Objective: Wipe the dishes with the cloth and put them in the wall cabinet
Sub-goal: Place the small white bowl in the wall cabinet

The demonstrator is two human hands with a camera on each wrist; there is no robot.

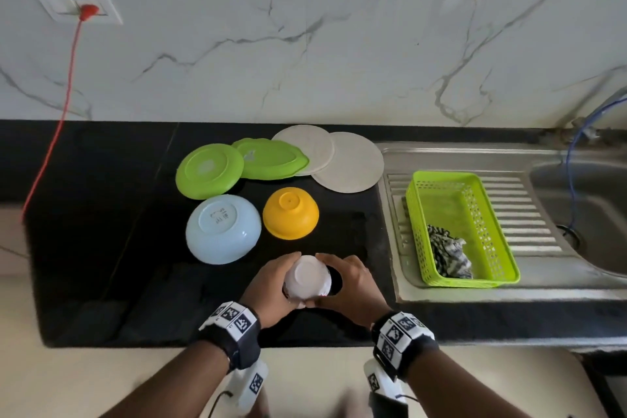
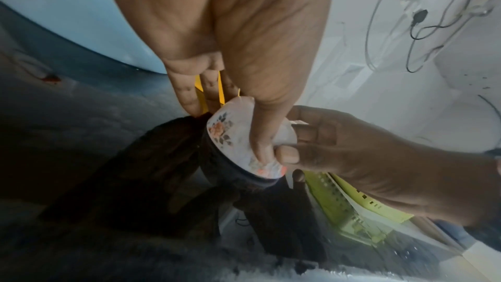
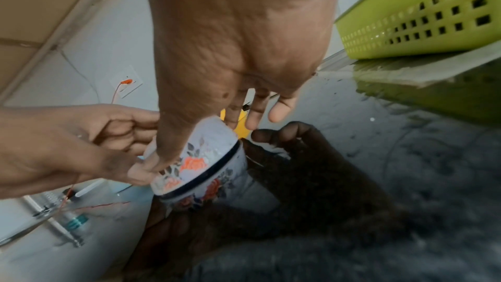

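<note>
A small white cup (image 1: 308, 276) with orange flowers stands upside down near the front of the black counter. My left hand (image 1: 269, 285) grips its left side and my right hand (image 1: 354, 283) grips its right side. In the left wrist view my thumb lies across the cup (image 2: 230, 134). The right wrist view shows the cup (image 3: 206, 151) with its dark rim on the counter. The patterned cloth (image 1: 448, 254) lies in the green basket (image 1: 444, 175). Behind the cup lie, face down, a light blue bowl (image 1: 222, 229), a yellow bowl (image 1: 290, 213), two green plates (image 1: 209, 170) and two beige plates (image 1: 353, 166).
The steel sink (image 1: 576, 207) and its ribbed drainboard are at the right, under the basket. A red cable (image 1: 51, 146) runs from a wall socket (image 1: 84, 10) down over the counter's left end. A marble wall rises behind. The wall cabinet is out of view.
</note>
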